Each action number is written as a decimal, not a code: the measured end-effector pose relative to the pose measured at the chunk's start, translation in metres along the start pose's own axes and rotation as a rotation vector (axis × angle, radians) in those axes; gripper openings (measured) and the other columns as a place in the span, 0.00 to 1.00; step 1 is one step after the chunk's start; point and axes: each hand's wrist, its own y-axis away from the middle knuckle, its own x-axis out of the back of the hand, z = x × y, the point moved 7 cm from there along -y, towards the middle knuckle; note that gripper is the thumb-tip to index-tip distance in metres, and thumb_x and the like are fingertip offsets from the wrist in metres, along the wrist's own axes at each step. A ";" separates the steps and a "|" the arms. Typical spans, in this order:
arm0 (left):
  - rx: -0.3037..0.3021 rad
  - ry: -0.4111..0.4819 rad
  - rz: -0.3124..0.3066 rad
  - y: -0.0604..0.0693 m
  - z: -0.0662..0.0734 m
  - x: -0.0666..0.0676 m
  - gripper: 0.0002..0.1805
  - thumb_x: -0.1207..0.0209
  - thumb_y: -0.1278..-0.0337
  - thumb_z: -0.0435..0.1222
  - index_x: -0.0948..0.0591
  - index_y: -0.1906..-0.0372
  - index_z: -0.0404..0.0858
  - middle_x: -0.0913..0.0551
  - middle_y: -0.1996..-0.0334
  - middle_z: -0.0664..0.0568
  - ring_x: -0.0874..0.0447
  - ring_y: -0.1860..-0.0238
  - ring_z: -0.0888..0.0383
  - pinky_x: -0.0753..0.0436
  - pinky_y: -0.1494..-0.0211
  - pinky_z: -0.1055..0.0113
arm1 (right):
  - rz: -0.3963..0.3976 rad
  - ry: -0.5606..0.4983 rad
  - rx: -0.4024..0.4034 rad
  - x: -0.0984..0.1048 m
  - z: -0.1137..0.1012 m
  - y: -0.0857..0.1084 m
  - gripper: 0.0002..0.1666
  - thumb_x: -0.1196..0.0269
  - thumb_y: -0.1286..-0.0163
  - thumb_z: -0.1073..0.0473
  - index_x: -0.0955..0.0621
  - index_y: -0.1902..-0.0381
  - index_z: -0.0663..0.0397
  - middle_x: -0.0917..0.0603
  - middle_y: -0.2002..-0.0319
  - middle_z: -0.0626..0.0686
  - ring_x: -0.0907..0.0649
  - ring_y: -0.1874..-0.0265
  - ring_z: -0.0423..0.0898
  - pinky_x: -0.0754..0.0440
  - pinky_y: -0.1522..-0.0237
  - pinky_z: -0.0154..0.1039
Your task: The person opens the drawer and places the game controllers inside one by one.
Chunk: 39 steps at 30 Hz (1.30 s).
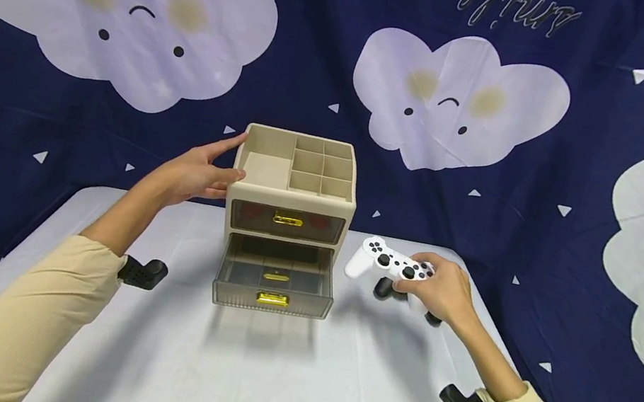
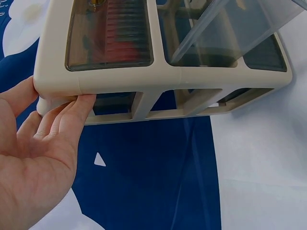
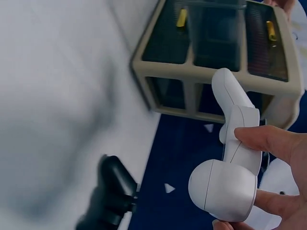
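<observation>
A cream desktop drawer organizer stands mid-table with its middle drawer pulled out; the drawer is smoky and clear with a gold handle. My left hand grips the organizer's upper left side, thumb at the top rim; in the left wrist view the fingers bend against the side. Right of the organizer, my right hand holds a white game controller by one end, raised above the table. A black game controller lies beneath, partly hidden by the white one in the head view.
The organizer's top has one large compartment and several small ones. Something reddish shows through the shut top drawer. A white cloth covers the table; a dark blue cloth with clouds hangs behind.
</observation>
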 end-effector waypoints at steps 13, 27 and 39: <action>0.007 0.000 0.012 0.002 -0.002 0.003 0.45 0.44 0.24 0.38 0.58 0.19 0.69 0.51 0.19 0.44 0.27 0.31 0.46 0.25 0.29 0.51 | -0.042 -0.008 0.073 0.019 -0.045 0.007 0.36 0.20 0.56 0.44 0.14 0.46 0.43 0.14 0.66 0.53 0.20 0.67 0.49 0.25 0.70 0.38; 0.003 -0.010 0.011 0.001 -0.005 0.002 0.45 0.43 0.25 0.39 0.57 0.19 0.69 0.49 0.19 0.43 0.25 0.33 0.47 0.24 0.29 0.52 | -0.077 -0.050 0.122 0.000 -0.088 0.011 0.35 0.18 0.61 0.46 0.13 0.50 0.38 0.20 0.68 0.53 0.23 0.66 0.50 0.26 0.71 0.39; 0.005 -0.014 0.002 0.000 -0.001 0.000 0.45 0.44 0.24 0.39 0.58 0.20 0.70 0.48 0.20 0.43 0.26 0.32 0.46 0.26 0.28 0.51 | -0.053 -0.033 0.246 -0.014 -0.113 0.009 0.33 0.18 0.64 0.50 0.12 0.54 0.44 0.18 0.73 0.50 0.26 0.67 0.48 0.31 0.69 0.40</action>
